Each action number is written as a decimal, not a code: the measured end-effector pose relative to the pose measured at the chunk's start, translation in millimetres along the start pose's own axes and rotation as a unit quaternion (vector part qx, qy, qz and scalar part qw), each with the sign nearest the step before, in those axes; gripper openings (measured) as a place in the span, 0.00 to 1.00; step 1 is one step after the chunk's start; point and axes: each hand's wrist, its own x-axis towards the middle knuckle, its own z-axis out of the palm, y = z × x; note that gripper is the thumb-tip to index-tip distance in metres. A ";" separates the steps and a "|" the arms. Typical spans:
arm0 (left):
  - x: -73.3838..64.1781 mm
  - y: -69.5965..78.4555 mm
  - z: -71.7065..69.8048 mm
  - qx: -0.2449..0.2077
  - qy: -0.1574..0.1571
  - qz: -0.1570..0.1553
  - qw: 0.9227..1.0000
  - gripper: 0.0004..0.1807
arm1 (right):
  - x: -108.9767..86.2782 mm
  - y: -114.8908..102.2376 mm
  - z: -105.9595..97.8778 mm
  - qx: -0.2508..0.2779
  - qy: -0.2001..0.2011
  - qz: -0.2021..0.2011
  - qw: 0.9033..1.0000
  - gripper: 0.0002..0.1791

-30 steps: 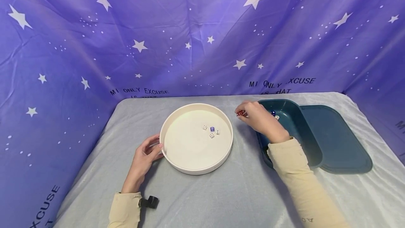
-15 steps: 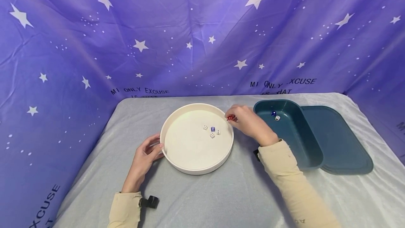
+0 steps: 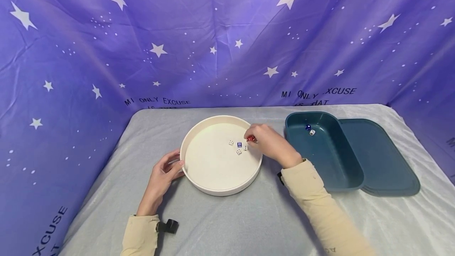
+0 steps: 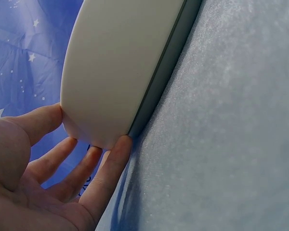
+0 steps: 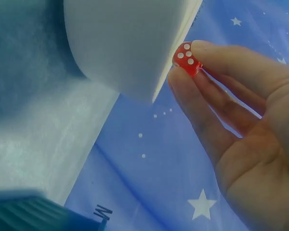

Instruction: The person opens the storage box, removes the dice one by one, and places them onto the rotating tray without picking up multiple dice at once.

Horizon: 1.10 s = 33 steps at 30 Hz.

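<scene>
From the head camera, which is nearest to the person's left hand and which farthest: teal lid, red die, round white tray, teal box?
1. Round white tray: touching the left hand.
2. Red die: over the tray's right part, held by the right hand.
3. Teal box: right of the tray.
4. Teal lid: farthest right, beside the box.

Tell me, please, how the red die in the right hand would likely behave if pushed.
The red die is probably stiff, since the right hand pinches it without visibly denting it. It looks small beside the hand, so it is likely light. Its rounded corners suggest it could tumble when pushed.
</scene>
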 end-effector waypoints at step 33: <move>0.0 0.8 0.3 0.004 0.000 -0.002 1.000 0.27 | -1.2 -8.0 23.3 -0.039 -0.044 -0.017 0.998 0.06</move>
